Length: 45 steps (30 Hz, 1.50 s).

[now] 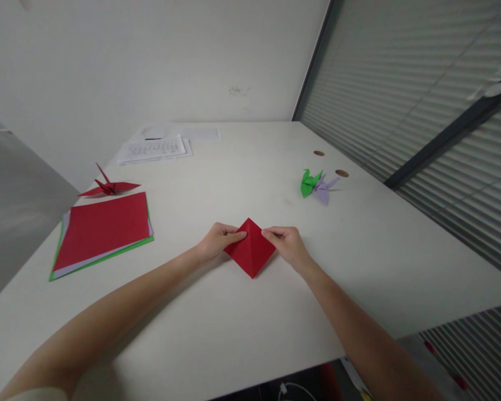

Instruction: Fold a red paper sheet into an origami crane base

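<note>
A red paper folded into a small diamond (250, 252) lies flat on the white table (242, 323) in front of me. My left hand (217, 240) pinches its left corner, fingers curled and thumb pressed on the paper. My right hand (287, 244) pinches the right corner in the same way. Both hands rest on the table top.
A stack of red, lilac and green paper sheets (102, 233) lies at the left, with a red paper crane (107, 186) behind it. A green crane (309, 182) and a lilac crane (324, 189) stand at the right. Printed papers (154, 148) lie at the back. Window blinds (421, 111) run along the right.
</note>
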### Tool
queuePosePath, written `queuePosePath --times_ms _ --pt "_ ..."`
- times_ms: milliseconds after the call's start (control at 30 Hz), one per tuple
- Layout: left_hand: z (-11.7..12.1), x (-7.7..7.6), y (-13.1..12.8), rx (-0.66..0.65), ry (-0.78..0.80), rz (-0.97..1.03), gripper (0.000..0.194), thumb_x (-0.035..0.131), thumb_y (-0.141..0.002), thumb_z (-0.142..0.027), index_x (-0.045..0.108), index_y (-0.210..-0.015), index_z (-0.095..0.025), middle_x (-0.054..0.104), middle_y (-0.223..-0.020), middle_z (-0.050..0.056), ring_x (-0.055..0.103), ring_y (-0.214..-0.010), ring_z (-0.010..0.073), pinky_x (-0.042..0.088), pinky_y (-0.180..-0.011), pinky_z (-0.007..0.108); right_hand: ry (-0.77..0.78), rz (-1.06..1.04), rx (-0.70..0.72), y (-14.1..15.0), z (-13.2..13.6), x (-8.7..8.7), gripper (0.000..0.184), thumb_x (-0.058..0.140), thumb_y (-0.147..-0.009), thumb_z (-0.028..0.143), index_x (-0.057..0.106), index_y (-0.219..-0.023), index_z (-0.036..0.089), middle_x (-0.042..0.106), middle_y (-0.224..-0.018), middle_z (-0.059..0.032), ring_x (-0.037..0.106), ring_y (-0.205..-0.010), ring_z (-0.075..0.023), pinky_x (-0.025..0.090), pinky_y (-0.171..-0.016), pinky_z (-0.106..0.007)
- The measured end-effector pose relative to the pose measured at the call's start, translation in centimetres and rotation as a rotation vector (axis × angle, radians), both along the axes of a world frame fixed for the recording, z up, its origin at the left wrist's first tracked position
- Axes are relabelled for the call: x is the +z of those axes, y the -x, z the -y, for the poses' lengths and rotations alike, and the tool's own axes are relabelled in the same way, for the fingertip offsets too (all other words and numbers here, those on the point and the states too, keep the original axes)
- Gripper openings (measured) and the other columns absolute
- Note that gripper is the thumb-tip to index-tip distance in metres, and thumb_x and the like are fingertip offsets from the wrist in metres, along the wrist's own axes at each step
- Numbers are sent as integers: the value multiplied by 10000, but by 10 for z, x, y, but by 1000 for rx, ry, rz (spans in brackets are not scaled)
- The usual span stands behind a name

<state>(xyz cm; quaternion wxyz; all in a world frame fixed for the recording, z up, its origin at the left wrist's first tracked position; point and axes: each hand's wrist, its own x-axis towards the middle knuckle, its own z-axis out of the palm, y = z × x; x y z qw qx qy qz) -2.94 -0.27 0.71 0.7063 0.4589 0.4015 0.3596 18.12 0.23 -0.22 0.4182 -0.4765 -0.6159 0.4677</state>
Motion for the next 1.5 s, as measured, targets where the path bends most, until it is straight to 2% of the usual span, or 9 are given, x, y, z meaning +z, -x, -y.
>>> queuePosePath --times_ms 167,267,500,767,867,1000,1167,1333,1500 --pt "-2 1 3 -10 -13 9 409 793 -711 -417 747 -949 -88 748 -821 116 671 -653 163 499 -620 257 -40 36 72 4 4 0 293 635 -793 435 777 -791 178 745 -753 -56 638 -671 -183 485 -624 -302" --pt "-2 1 3 45 -25 21 364 795 -701 -411 750 -866 -89 746 -786 107 659 -614 153 492 -585 247 -16 27 105 8 7 1 281 634 -802 426 773 -787 182 740 -742 -49 637 -661 -178 483 -619 -299" --pt "-1 6 -3 177 -43 -22 370 837 -604 -407 752 -783 -94 743 -716 91 654 -566 164 502 -546 259 3 -6 92 10 9 5 252 652 -787 403 766 -766 180 740 -728 -43 640 -656 -173 490 -634 -298" --pt "8 7 -10 228 -78 -96 337 826 -613 -409 752 -755 -113 747 -716 83 651 -560 162 498 -532 252 77 -46 115 11 9 6 268 708 -732 440 750 -734 176 731 -700 -44 622 -609 -164 477 -576 -281" --pt "5 11 -8 183 -86 -67 351 823 -630 -416 762 -792 -111 752 -748 87 657 -583 164 513 -561 261 54 -26 106 10 9 9 270 686 -752 439 748 -738 177 721 -687 -37 610 -604 -160 465 -573 -278" --pt "1 14 -1 4 -59 -29 364 804 -676 -424 765 -845 -104 747 -746 86 642 -577 139 493 -555 233 -1 27 83 9 12 10 279 644 -788 432 740 -729 177 706 -678 -34 595 -603 -160 447 -557 -275" --pt "1 11 4 -103 -39 -96 342 802 -688 -415 763 -811 -99 728 -677 74 614 -527 118 462 -517 210 -39 70 83 9 11 7 280 613 -808 412 718 -694 178 697 -666 -37 587 -603 -160 434 -551 -274" --pt "-2 13 7 -141 -48 -114 376 776 -712 -447 763 -834 -92 739 -727 96 631 -553 132 461 -514 213 -23 40 103 7 9 9 266 634 -796 418 713 -706 181 707 -690 -37 596 -613 -158 443 -563 -272" --pt "0 18 6 -102 -79 -180 383 770 -708 -451 765 -859 -99 745 -750 91 649 -587 155 491 -555 242 -37 58 84 8 10 9 276 631 -795 424 717 -708 177 707 -684 -40 594 -610 -157 439 -554 -271"
